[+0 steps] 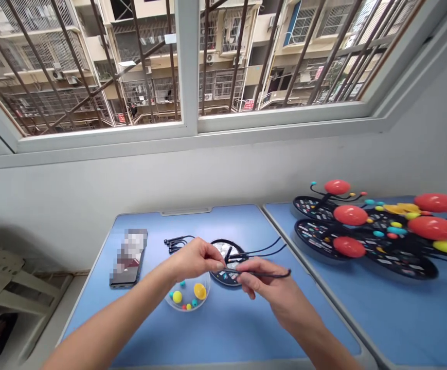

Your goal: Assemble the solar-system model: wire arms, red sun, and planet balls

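Rod: thin black rod (275, 274), held level just above a black disc (220, 278)
Right hand (271, 293): thumb and fingers pinching the rod
Left hand (194, 259): fingertips pressed together on the rod's near end
Beside: clear bowl (180, 305) of coloured beads, touching the disc, on a blue table (223, 336)
Farther right: black-disc models (350, 226) with red balls, on a second blue table (400, 329)

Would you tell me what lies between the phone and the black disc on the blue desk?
The left hand and a bunch of black wires lie there, in the head view.

Hands (194, 259) pinching a thin black wire (264, 274), over a black disc (219, 277), beside a clear bowl of coloured beads (186, 303)
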Available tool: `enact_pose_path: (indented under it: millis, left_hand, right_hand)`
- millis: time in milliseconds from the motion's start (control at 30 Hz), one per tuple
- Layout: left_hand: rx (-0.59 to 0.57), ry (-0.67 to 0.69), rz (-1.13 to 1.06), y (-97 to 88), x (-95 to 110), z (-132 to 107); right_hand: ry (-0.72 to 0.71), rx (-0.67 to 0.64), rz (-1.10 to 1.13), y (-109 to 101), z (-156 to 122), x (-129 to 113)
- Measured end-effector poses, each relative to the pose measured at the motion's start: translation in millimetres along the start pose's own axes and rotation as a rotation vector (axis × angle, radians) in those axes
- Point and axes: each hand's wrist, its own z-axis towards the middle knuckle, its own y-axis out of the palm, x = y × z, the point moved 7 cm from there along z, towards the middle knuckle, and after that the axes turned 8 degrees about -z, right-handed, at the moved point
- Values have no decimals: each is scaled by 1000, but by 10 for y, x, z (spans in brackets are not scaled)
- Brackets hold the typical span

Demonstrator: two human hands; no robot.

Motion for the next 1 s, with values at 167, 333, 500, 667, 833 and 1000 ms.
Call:
enact_pose_path:
  millis: [167, 333, 500, 667, 833, 1000]
  left_hand:
    - [44, 67, -56, 140, 32, 105]
    - [241, 174, 204, 77, 231, 148]
    - [300, 275, 345, 79, 325, 230]
    - [298, 313, 366, 90, 253, 329]
    - [313, 288, 358, 81, 160, 402]
    - [315, 267, 393, 62, 164, 421]
  right_hand:
    - [27, 140, 129, -159, 21, 48]
    - [108, 127, 266, -150, -13, 85]
    - [-262, 207, -308, -164, -127, -246]
    - [-760, 391, -928, -91, -116, -604]
    - [-660, 371, -1173, -114, 172, -462]
    - [-628, 353, -1184, -111, 216, -395]
